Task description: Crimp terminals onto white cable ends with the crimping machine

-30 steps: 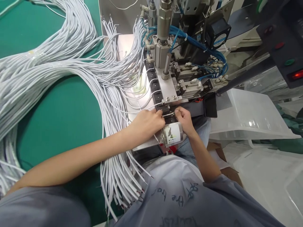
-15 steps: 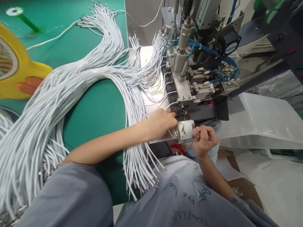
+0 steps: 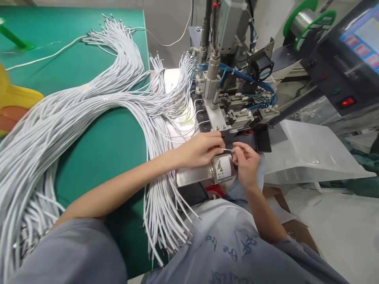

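My left hand (image 3: 201, 150) and my right hand (image 3: 246, 162) meet in front of the machine's black fixture block (image 3: 237, 139). Both pinch the thin end of one white wire (image 3: 227, 150), which spans the small gap between their fingertips. Just below the hands lies a silver cylinder with a warning label (image 3: 222, 169) on the steel plate (image 3: 189, 177). A large bundle of white wires (image 3: 89, 106) fans over the green mat (image 3: 97, 146) to my left, and several ends hang over the table's front edge.
The machine (image 3: 225, 79) with blue air hoses and a steel cylinder stands behind the hands. A control panel with a red lit switch (image 3: 347, 102) is at the right. A translucent plastic tray (image 3: 310, 150) lies to its right. A yellow object (image 3: 14, 106) sits at the far left.
My right hand, drawn back as a fist half a second ago, has come up to the left hand and now pinches the wire end. The view has shifted slightly.
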The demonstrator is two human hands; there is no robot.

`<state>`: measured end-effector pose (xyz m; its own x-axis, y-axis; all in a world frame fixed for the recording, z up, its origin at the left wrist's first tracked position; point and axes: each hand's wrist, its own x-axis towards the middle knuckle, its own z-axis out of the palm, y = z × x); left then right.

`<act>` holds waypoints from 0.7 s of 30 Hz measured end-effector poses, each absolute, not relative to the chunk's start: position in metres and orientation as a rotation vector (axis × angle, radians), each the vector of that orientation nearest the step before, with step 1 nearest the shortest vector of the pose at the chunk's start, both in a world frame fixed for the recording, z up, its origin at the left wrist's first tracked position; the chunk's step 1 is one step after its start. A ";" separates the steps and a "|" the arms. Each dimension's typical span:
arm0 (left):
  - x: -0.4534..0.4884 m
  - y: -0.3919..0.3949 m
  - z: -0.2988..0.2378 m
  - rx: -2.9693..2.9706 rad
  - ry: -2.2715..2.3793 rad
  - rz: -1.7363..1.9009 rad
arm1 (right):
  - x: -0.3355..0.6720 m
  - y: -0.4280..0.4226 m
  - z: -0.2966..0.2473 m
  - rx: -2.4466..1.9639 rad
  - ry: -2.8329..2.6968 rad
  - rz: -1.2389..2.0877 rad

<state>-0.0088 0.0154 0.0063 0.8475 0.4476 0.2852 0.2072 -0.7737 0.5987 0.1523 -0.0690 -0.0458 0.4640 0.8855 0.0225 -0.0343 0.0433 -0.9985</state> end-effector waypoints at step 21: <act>0.002 0.016 -0.034 2.517 0.517 1.096 | 0.150 -0.057 -0.030 -1.431 -1.306 0.677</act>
